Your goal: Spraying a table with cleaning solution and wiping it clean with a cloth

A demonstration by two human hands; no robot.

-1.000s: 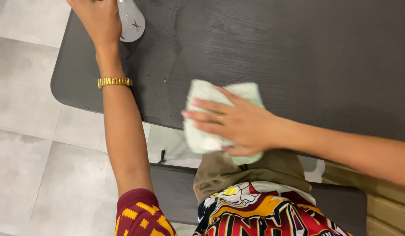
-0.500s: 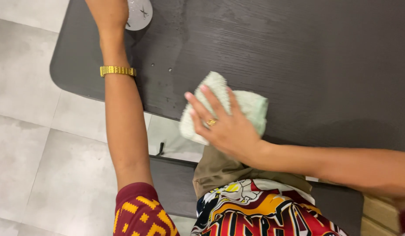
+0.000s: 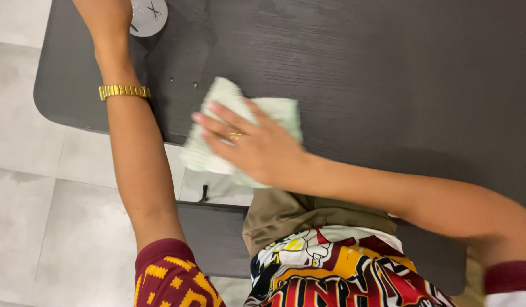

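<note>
At the far left, your left hand (image 3: 107, 17) reaches up toward the top edge of view beside a small round white object (image 3: 149, 14) with a dark mark on it. The fingers run out of the frame, so you cannot tell whether they are curled, spread or pressed on anything. A gold watch (image 3: 124, 91) sits on that wrist, and the arm crosses the rounded corner of the dark wood-grain table (image 3: 388, 74).

Just right of that arm, a few tiny droplets or specks (image 3: 183, 82) lie on the table, close to the upper left edge of the cloth and not under it. That patch looks not yet wiped.

Next comes the pale green cloth (image 3: 217, 153), folded and flat, lying at the near edge of the table with its lower part hanging a little past the edge. Your right hand (image 3: 251, 145) lies spread on top of it, fingers straight and slightly apart, palm pressing down; it pins the cloth against the table and does not pinch it. A ring shows on one finger.

To the right, the broad run of table looks even and dry, with no marks visible. As a judgement, most of the surface seems done, and the specks by the left arm and the corner about the round object seem to be what is left.
</note>
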